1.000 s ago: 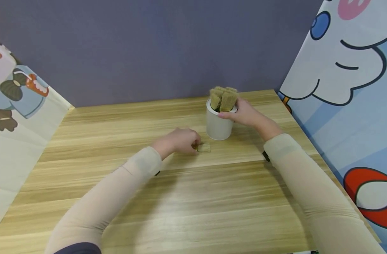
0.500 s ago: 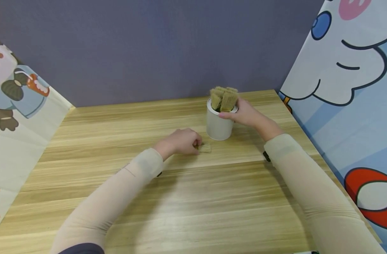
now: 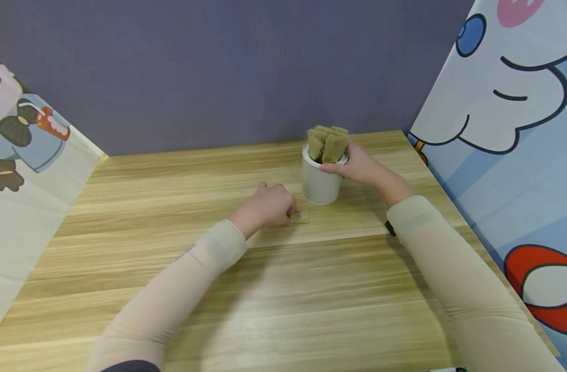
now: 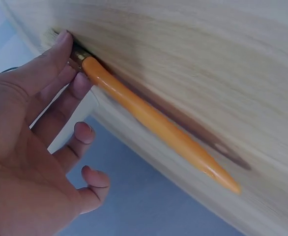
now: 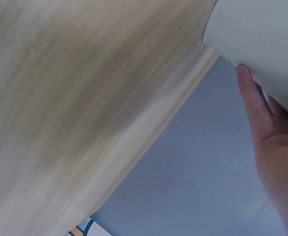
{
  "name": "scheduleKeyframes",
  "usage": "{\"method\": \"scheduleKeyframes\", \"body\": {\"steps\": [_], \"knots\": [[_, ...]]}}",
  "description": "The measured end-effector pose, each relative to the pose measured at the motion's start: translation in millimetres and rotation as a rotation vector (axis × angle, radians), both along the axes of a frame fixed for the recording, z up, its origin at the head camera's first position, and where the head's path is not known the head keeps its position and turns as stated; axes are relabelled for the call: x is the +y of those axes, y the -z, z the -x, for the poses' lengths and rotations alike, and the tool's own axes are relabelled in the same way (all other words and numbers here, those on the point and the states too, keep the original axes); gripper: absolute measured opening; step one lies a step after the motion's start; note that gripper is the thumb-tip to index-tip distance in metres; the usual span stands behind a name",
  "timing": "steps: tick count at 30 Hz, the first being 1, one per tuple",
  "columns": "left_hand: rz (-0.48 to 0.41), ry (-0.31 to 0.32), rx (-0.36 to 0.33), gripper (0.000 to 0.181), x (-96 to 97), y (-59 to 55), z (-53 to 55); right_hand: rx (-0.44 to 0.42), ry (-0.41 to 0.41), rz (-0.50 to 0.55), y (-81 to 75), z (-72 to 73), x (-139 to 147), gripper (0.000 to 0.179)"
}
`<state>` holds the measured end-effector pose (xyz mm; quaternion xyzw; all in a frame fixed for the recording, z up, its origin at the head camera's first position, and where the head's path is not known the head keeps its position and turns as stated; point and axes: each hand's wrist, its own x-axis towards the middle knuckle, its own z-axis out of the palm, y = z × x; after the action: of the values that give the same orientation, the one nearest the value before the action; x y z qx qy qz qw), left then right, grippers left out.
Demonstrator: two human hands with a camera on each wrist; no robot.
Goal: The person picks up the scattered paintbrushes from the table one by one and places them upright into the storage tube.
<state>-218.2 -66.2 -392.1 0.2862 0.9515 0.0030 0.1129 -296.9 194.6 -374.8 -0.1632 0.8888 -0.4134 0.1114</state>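
Note:
My left hand [image 3: 269,205] pinches a paintbrush [image 4: 154,118] at its gold ferrule, thumb on one side and fingertips on the other. The brush has an orange handle, which slants close over the wooden table with its shadow beside it. In the head view only the pale bristles [image 3: 301,217] show past the fingers, pointing right. A white can [image 3: 319,185] stands upright just beyond them. Several brushes [image 3: 327,143] are in it, bristles up, their handles hidden inside. My right hand [image 3: 360,166] grips the can at its right side, with the thumb at the front of the rim.
The wooden table [image 3: 283,294] ends at the back against a grey-blue wall [image 3: 218,77]. Cartoon-printed panels stand along the left [image 3: 28,144] and right [image 3: 506,113] sides. A small dark-ended object [image 3: 446,369] shows at the bottom edge of the head view.
My left hand has turned and shifted slightly right, its forearm swinging right too; its fingers now cover more of the ferrule in the head view. The right hand and can stay put.

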Motion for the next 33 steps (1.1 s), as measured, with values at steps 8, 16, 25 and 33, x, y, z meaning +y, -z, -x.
{"method": "scheduleKeyframes", "body": {"steps": [8, 16, 25, 33], "knots": [[0.037, 0.024, 0.020, 0.029, 2.6, 2.3, 1.9, 0.005, 0.004, -0.015, 0.3, 0.3, -0.2, 0.103], [0.059, 0.037, 0.042, 0.046, 12.8, -0.3, 2.2, 0.006, -0.010, 0.010, -0.5, -0.9, 2.2, 0.104], [0.165, 0.037, 0.087, 0.031, 23.2, -8.0, -1.8, 0.027, -0.018, 0.020, -0.1, -1.7, -0.8, 0.103], [0.164, 0.015, 0.054, 0.033, 26.2, -8.2, -2.6, 0.028, -0.011, 0.019, 2.1, 0.1, 0.8, 0.104]]}}
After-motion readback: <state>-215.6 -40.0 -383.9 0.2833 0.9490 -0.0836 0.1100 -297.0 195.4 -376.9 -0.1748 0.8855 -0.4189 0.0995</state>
